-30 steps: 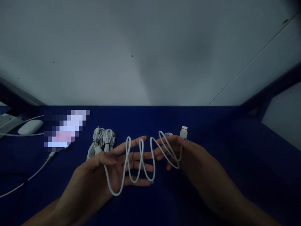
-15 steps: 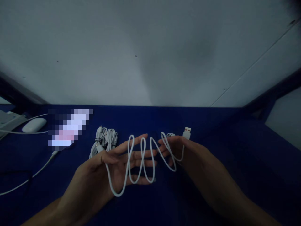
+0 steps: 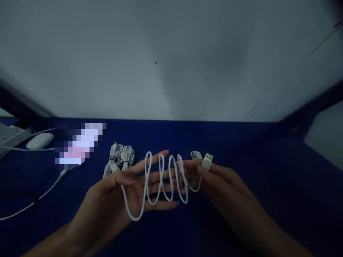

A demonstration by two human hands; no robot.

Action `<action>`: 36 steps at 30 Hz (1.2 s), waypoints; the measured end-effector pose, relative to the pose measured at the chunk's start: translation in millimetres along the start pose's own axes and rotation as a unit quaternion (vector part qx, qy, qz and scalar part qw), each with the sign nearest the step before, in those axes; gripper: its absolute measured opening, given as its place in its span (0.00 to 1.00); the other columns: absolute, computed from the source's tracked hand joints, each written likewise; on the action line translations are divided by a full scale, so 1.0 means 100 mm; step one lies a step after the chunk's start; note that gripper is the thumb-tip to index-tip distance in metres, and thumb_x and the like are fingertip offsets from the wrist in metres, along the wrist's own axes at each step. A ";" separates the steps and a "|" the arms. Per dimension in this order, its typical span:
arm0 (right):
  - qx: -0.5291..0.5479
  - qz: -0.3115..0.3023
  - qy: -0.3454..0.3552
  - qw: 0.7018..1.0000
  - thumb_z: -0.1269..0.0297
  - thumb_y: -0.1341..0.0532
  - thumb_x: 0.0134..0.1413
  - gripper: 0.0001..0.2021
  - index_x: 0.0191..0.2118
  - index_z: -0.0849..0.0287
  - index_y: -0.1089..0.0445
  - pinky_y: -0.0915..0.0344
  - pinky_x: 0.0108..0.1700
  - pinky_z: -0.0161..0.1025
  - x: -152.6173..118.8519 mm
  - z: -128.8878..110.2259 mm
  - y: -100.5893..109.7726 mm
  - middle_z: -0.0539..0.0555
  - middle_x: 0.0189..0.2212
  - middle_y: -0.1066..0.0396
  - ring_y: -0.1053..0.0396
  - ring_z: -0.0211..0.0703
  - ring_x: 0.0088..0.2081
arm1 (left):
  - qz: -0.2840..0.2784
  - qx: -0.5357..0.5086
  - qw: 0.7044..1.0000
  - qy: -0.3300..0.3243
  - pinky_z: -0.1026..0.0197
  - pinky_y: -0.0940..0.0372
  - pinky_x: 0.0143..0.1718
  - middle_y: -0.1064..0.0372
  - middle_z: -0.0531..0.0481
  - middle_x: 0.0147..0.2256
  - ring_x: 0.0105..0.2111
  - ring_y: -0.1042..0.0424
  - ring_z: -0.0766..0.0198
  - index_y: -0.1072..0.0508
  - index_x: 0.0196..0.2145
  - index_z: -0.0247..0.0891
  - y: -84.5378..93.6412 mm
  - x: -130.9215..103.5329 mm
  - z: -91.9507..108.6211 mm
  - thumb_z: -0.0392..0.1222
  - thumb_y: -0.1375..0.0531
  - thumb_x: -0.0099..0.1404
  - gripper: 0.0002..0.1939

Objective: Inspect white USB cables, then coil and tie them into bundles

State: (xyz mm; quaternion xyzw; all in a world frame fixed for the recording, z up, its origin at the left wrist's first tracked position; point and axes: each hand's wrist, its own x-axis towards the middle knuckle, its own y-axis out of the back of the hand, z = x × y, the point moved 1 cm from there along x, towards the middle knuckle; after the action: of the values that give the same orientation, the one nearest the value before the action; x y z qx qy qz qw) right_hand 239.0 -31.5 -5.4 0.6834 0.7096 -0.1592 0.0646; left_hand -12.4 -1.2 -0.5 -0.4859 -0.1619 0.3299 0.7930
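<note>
A white USB cable (image 3: 147, 178) hangs in several wavy loops across the fingers of both my hands. My left hand (image 3: 118, 200) lies palm up, its thumb pressing the cable near the smaller plug (image 3: 113, 166) while its other fingers stretch out under the loops. At the other end, my right hand (image 3: 222, 185) pinches the USB-A plug (image 3: 207, 161) between thumb and fingers, its metal tip pointing up. The right fingertips meet the loops close to the left fingertips. Behind the hands, bundled white cables (image 3: 127, 156) with black ties lie on the blue table (image 3: 160, 135).
A phone-like lit screen (image 3: 83, 142), pixelated, lies at the left with a white cord (image 3: 50, 187) plugged into it. Beside it are a white mouse-shaped object (image 3: 40, 141) and a pale box (image 3: 13, 137). Another white cable bundle (image 3: 196, 155) shows behind my right hand. A grey wall (image 3: 155, 89) rises behind.
My right hand has moved slightly left and turned, bringing the USB-A plug lower and leftward. Its end of the cable now loops closer over the left fingers. The left hand barely moved.
</note>
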 end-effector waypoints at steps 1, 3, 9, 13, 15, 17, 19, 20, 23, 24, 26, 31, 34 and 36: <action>-0.019 0.017 -0.005 1.000 0.37 0.32 0.67 0.21 0.54 0.42 0.15 0.32 0.67 0.66 -0.02 0.00 0.00 0.57 0.60 0.20 0.26 0.66 0.63 | 0.004 0.005 1.000 0.000 0.26 0.47 0.73 0.31 0.33 0.72 0.73 0.36 0.32 0.34 0.76 0.34 -0.01 0.00 0.00 0.36 0.53 0.78 0.33; -0.058 0.056 -0.010 0.997 0.33 0.31 0.63 0.23 0.53 0.41 0.14 0.31 0.66 0.70 -0.07 0.00 -0.01 0.58 0.62 0.22 0.29 0.70 0.66 | 0.014 0.024 1.000 0.007 0.29 0.46 0.73 0.32 0.35 0.73 0.74 0.36 0.35 0.33 0.76 0.36 -0.03 0.01 0.01 0.35 0.52 0.78 0.32; -0.133 0.009 0.019 0.991 0.34 0.34 0.68 0.22 0.56 0.40 0.16 0.34 0.68 0.70 -0.14 -0.06 -0.08 0.55 0.66 0.25 0.35 0.70 0.71 | 0.035 0.092 0.994 0.055 0.34 0.39 0.72 0.34 0.38 0.74 0.73 0.34 0.38 0.33 0.76 0.41 -0.01 -0.01 -0.04 0.41 0.48 0.83 0.27; -0.108 -0.135 0.050 0.984 0.49 0.36 0.75 0.13 0.56 0.43 0.18 0.24 0.56 0.53 -0.10 -0.14 -0.18 0.53 0.51 0.18 0.20 0.53 0.51 | 0.064 0.128 0.987 0.079 0.30 0.32 0.66 0.36 0.37 0.74 0.70 0.31 0.37 0.31 0.75 0.45 0.01 -0.02 -0.08 0.44 0.48 0.86 0.24; -0.119 -0.148 0.069 0.979 0.54 0.34 0.74 0.12 0.57 0.44 0.20 0.23 0.48 0.47 -0.08 -0.15 -0.20 0.51 0.43 0.18 0.20 0.48 0.43 | 0.069 0.169 0.978 0.098 0.34 0.29 0.63 0.27 0.35 0.67 0.62 0.23 0.42 0.29 0.73 0.46 -0.02 -0.02 -0.08 0.44 0.44 0.85 0.23; -0.160 -0.143 0.093 0.972 0.57 0.33 0.72 0.15 0.61 0.44 0.23 0.24 0.42 0.44 -0.07 -0.13 -0.19 0.49 0.38 0.20 0.21 0.45 0.37 | 0.059 0.229 0.963 0.133 0.41 0.26 0.60 0.18 0.39 0.52 0.51 0.17 0.50 0.27 0.70 0.45 -0.06 -0.02 -0.09 0.43 0.36 0.81 0.23; -0.216 -0.148 0.146 0.954 0.59 0.31 0.71 0.19 0.64 0.44 0.26 0.24 0.40 0.43 -0.07 -0.06 -0.18 0.48 0.36 0.21 0.21 0.44 0.35 | 0.049 0.269 0.947 0.167 0.50 0.24 0.53 0.20 0.48 0.41 0.41 0.18 0.59 0.25 0.66 0.46 -0.10 -0.02 -0.10 0.41 0.29 0.75 0.25; -0.243 -0.150 0.186 0.940 0.60 0.31 0.70 0.22 0.66 0.44 0.27 0.24 0.40 0.43 -0.07 -0.02 -0.17 0.48 0.37 0.20 0.21 0.45 0.35 | 0.045 0.277 0.943 0.176 0.55 0.24 0.48 0.22 0.51 0.39 0.37 0.21 0.63 0.23 0.63 0.46 -0.12 -0.01 -0.11 0.40 0.27 0.73 0.24; -0.323 -0.107 0.377 0.861 0.62 0.31 0.69 0.29 0.72 0.45 0.32 0.23 0.45 0.48 -0.10 0.11 -0.17 0.53 0.43 0.17 0.19 0.51 0.40 | 0.026 0.289 0.935 0.205 0.66 0.32 0.32 0.27 0.55 0.35 0.29 0.31 0.69 0.20 0.52 0.44 -0.16 -0.01 -0.15 0.42 0.27 0.72 0.13; -0.353 -0.087 0.446 0.818 0.65 0.32 0.68 0.31 0.74 0.46 0.34 0.23 0.44 0.50 -0.12 0.15 -0.17 0.55 0.43 0.17 0.20 0.53 0.39 | 0.022 0.298 0.929 0.217 0.67 0.36 0.29 0.29 0.55 0.33 0.28 0.33 0.69 0.20 0.49 0.42 -0.17 -0.01 -0.16 0.43 0.28 0.72 0.10; -0.411 -0.015 0.500 0.762 0.63 0.31 0.66 0.34 0.75 0.50 0.34 0.23 0.42 0.52 -0.15 0.23 -0.18 0.60 0.45 0.17 0.20 0.57 0.40 | 0.017 0.312 0.920 0.239 0.66 0.39 0.28 0.29 0.55 0.33 0.28 0.35 0.69 0.19 0.47 0.41 -0.19 -0.02 -0.19 0.41 0.29 0.71 0.08; -0.463 -0.074 0.544 0.696 0.58 0.37 0.73 0.27 0.74 0.52 0.32 0.21 0.51 0.54 -0.22 0.32 -0.25 0.63 0.56 0.18 0.18 0.62 0.51 | 0.028 0.392 0.907 0.153 0.62 0.30 0.43 0.25 0.56 0.38 0.38 0.27 0.63 0.16 0.47 0.49 -0.17 -0.07 -0.26 0.31 0.28 0.63 0.17; -0.490 -0.102 0.573 0.649 0.66 0.34 0.70 0.12 0.56 0.54 0.20 0.25 0.35 0.45 -0.25 0.30 -0.32 0.58 0.41 0.15 0.18 0.53 0.38 | 0.031 0.405 0.900 0.161 0.52 0.29 0.58 0.21 0.52 0.46 0.50 0.22 0.54 0.19 0.58 0.52 -0.11 -0.09 -0.33 0.33 0.28 0.65 0.26; -0.509 -0.086 0.583 0.628 0.68 0.37 0.71 0.06 0.42 0.54 0.21 0.33 0.26 0.42 -0.23 0.26 -0.39 0.52 0.27 0.20 0.25 0.45 0.26 | -0.012 0.367 0.913 0.175 0.49 0.28 0.60 0.21 0.50 0.49 0.53 0.21 0.52 0.25 0.67 0.52 -0.08 -0.10 -0.36 0.33 0.26 0.62 0.38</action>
State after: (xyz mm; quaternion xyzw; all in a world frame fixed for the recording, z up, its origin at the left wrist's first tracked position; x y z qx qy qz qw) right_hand 198.8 -62.1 -17.9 0.4280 0.6226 0.6540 -0.0389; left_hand 3.9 -34.5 -9.5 -0.2083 0.1061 0.2667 0.9350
